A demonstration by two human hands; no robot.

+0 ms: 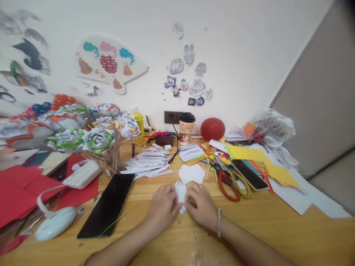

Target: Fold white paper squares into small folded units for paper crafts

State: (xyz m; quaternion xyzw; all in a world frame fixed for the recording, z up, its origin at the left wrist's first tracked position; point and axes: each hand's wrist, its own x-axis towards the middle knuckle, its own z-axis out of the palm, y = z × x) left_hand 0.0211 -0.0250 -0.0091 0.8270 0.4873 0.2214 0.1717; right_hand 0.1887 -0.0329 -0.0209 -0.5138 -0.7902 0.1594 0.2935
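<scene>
Between my two hands is a small piece of folded white paper (181,193), held just above or on the wooden table (177,244). My left hand (165,203) pinches its left edge with bent fingers and thumb. On the opposite edge, my right hand (201,203) grips the paper the same way, a bracelet (219,222) on its wrist. Just beyond the fingers lies a white many-sided paper sheet (192,173). Behind it sit a stack of small paper slips (190,152) and a heap of folded white strips (149,162).
Right of my hands lie red-handled scissors (229,186), yellow-handled scissors (244,184) and a phone (249,175). A black tablet (107,207), a white lamp (55,223) and paper flowers (98,139) occupy the left. Farther back stand a lidded cup (186,129) and a red balloon (212,129).
</scene>
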